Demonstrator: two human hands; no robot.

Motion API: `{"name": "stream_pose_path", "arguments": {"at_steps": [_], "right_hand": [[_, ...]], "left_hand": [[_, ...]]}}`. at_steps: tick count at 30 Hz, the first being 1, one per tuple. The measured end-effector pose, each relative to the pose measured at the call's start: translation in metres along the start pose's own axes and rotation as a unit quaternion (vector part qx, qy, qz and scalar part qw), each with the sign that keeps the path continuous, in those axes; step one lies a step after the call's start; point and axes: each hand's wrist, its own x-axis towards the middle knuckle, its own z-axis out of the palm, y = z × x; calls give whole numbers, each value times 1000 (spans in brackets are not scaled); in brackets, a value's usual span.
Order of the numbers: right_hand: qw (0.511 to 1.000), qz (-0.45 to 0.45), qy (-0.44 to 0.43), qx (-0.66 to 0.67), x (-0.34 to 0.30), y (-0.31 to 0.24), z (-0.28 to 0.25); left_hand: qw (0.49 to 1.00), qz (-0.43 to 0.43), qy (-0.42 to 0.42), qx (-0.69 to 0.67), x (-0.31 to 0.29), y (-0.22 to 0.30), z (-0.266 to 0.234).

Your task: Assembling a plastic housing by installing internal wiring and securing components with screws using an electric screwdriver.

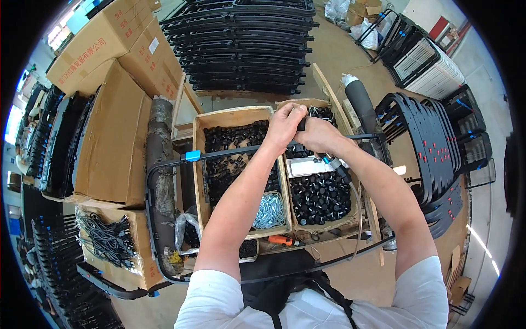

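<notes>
Both my hands meet over the far end of the wooden boxes. My left hand (286,125) is closed, its fingers pinched on a small black part (302,124). My right hand (322,135) is closed against the other side of that part; its fingertips are mostly hidden. A black tubular frame (230,151) lies across the boxes beneath my wrists, with a blue clip (192,156) on its left stretch. Just below my right hand is a corded or hosed hand tool (342,172), beside a white box (302,166).
The left wooden box (200,181) holds black fittings and a tray of silver screws (268,211). Black knobs (320,198) fill the right box. An orange-handled tool (280,240) lies nearer. Cartons (112,137), cables (109,241) and stacked black frames (241,49) stand around.
</notes>
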Motion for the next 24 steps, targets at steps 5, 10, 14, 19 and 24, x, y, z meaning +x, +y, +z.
{"name": "stream_pose_path", "arguments": {"at_steps": [5,10,14,19,24], "right_hand": [[996,-2,-41,79,9,5,8],[998,-35,-49,12,25,7,2],[993,-16,-42,106,5,-3,-6],[996,-13,-51,76,3,-6,-6],[987,-104,116,-45,-84,-19,-18]], "left_hand": [[1000,26,9,14,-2,-9,-8],[1000,4,5,8,1,-11,-8],[1000,-11,-6,7,0,-5,-9],[999,12,-28,-28,-1,4,-8],[995,86,-57,-4,-44,42,20]]}}
